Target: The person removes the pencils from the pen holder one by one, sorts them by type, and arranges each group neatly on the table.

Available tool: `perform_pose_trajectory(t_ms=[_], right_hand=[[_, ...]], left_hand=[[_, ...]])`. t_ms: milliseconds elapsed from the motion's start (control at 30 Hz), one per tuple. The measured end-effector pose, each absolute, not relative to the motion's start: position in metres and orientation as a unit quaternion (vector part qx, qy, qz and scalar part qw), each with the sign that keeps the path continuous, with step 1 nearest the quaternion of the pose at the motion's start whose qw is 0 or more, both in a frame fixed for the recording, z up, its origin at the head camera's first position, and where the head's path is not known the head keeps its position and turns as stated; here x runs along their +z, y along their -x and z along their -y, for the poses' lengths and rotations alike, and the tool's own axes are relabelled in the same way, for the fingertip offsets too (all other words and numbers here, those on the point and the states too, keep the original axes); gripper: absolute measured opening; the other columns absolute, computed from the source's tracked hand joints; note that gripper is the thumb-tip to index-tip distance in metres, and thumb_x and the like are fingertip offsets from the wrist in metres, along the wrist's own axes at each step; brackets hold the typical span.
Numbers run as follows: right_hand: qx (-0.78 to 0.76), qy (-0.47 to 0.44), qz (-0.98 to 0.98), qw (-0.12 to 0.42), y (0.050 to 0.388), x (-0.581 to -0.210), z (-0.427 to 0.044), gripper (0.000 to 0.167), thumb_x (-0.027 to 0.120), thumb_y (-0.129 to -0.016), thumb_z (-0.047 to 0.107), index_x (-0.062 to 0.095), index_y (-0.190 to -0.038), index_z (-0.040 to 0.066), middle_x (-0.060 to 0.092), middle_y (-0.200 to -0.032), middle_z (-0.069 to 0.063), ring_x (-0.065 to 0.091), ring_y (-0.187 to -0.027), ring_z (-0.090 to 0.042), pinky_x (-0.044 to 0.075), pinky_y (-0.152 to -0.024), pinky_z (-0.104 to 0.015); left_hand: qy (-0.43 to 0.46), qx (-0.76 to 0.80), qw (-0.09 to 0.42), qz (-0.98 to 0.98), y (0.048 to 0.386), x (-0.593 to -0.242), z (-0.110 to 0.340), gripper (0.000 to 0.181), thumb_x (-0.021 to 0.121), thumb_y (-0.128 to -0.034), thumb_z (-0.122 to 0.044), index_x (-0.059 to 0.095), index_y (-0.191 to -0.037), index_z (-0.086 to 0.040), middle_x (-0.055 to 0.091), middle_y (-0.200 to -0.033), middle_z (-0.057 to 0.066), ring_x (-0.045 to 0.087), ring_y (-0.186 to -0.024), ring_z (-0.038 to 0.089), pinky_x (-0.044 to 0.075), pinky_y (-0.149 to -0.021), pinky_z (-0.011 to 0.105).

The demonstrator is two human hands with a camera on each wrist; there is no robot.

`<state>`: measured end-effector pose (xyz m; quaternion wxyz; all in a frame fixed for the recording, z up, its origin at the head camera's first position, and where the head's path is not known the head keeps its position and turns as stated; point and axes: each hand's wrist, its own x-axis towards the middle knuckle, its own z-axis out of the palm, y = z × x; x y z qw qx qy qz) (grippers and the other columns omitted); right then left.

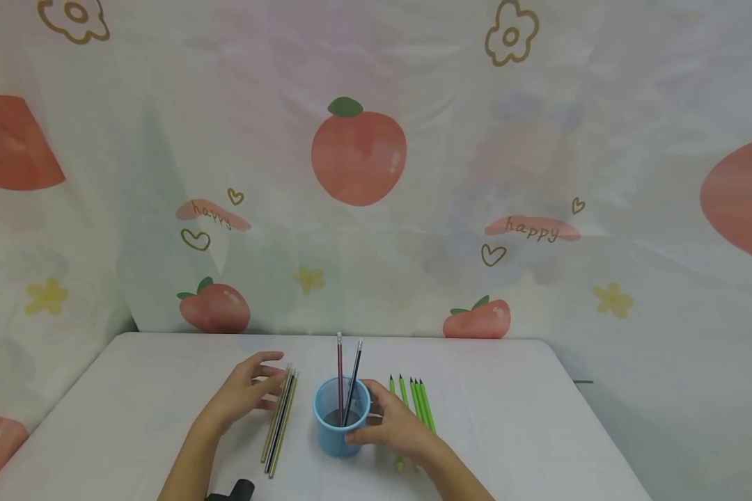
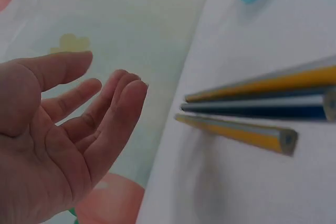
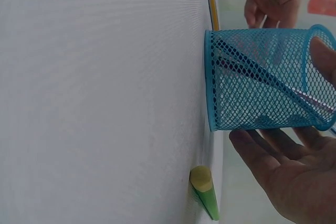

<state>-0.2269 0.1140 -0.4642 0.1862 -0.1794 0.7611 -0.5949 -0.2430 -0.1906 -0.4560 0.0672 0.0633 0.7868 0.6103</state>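
Note:
A light blue mesh pencil cup (image 1: 338, 442) stands upright on the table, with a reddish pencil (image 1: 340, 362) and a dark pencil (image 1: 356, 365) leaning inside it. My right hand (image 1: 396, 421) holds the cup from its right side, thumb near the rim and fingers round the far side. On the left lie several yellow and dark striped pencils (image 1: 278, 424), side by side. Beside their far ends is my left hand (image 1: 244, 390), its fingers loosely bent. The left wrist view shows this hand (image 2: 79, 124) apart from the pencils (image 2: 252, 109), holding nothing.
Several green pencils (image 1: 423, 403) lie to the right of the cup, partly hidden behind my right hand and forearm. The white table (image 1: 514, 417) ends at a printed cloth backdrop (image 1: 413, 278). A black object (image 1: 241, 490) shows at the bottom edge near my left forearm.

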Motion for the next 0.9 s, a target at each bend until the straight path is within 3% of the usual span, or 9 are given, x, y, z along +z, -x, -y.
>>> perform_pose_trajectory(t_ms=[167,400,567,733,900], right_hand=[[-0.592,0.178,-0.764,0.183,0.227,-0.463,-0.114,0.083,0.088,-0.074,0.018,0.046,-0.145,0.013,0.055,-0.143,-0.008,0.050,-0.133,-0.038,0.043,-0.108,-0.056],[-0.591,0.172,-0.766,0.185,0.224,-0.461,-0.113,0.080,0.087,-0.075,0.016,0.047,-0.144,0.015,0.056,-0.142,-0.007,0.050,-0.133,-0.038,0.043,-0.107,-0.059],[-0.592,0.167,-0.767,0.185,0.224,-0.461,-0.113,0.078,0.087,-0.075,0.016,0.049,-0.143,0.016,0.057,-0.140,-0.005,0.051,-0.132,-0.038,0.043,-0.107,-0.059],[-0.599,0.176,-0.759,0.184,0.223,-0.460,-0.113,0.077,0.086,-0.075,0.013,0.049,-0.142,0.016,0.057,-0.140,-0.006,0.051,-0.132,-0.037,0.041,-0.108,-0.060],[-0.603,0.184,-0.755,0.181,0.224,-0.462,-0.113,0.075,0.086,-0.076,0.012,0.049,-0.141,0.015,0.058,-0.138,-0.005,0.052,-0.131,-0.036,0.040,-0.109,-0.059]], left_hand=[[-0.106,0.622,0.064,-0.773,0.240,-0.445,0.184,0.054,0.064,-0.0983,-0.026,0.044,-0.145,-0.007,0.060,-0.129,0.027,0.066,-0.105,0.034,0.061,-0.080,0.038],[-0.165,0.628,0.042,-0.760,0.236,-0.433,0.170,0.046,0.059,-0.1016,-0.023,0.045,-0.144,-0.009,0.064,-0.124,0.021,0.066,-0.107,0.034,0.060,-0.087,0.041],[-0.182,0.622,0.038,-0.761,0.233,-0.431,0.155,0.043,0.059,-0.1016,-0.023,0.048,-0.141,-0.011,0.062,-0.128,0.020,0.061,-0.114,0.040,0.059,-0.089,0.034],[-0.184,0.598,0.040,-0.779,0.231,-0.433,0.144,0.042,0.060,-0.1005,-0.028,0.052,-0.139,-0.014,0.060,-0.134,0.015,0.059,-0.120,0.033,0.057,-0.092,0.030],[-0.190,0.582,0.041,-0.790,0.230,-0.436,0.137,0.042,0.061,-0.0994,-0.032,0.053,-0.138,-0.017,0.056,-0.140,0.013,0.052,-0.130,0.038,0.052,-0.101,0.047]])
